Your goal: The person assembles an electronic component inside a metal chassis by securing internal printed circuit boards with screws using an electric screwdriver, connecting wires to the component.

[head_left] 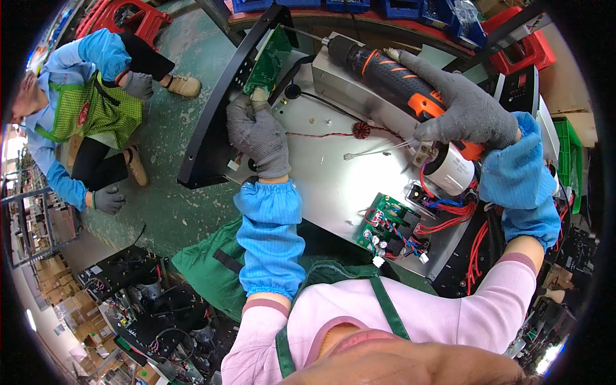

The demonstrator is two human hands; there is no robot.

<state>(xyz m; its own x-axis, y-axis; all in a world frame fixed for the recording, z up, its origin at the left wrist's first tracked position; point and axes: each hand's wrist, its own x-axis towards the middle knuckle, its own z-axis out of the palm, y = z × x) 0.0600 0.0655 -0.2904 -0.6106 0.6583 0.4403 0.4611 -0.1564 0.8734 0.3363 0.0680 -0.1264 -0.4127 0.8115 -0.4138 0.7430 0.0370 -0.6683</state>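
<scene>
Showing only in part at the far left, a co-worker (90, 115) in a green checked apron is cut off by the dark round rim. Next comes a black panel (217, 112), its inner side partly covered by the gloved left hand (260, 138). That hand's fingers curl at the lower end of a green circuit board (271, 61), hiding some of it; whether they pinch it, I cannot tell. The board stands just inside the panel, its long axis running up the picture and leaning right at the top, its small parts too fine to make out. A metal tray (321, 173) spreads rightward, partly hidden under a grey metal box (340, 80). In front of that box is a power screwdriver (385, 70), its long axis slanting from lower right to upper left, the thin bit pointing towards the board's upper end; contact there is hard to judge. The gloved right hand (465, 106) has its fingers clamped round the screwdriver, masking much of the orange handle, just above a white cylinder (451, 173)
</scene>
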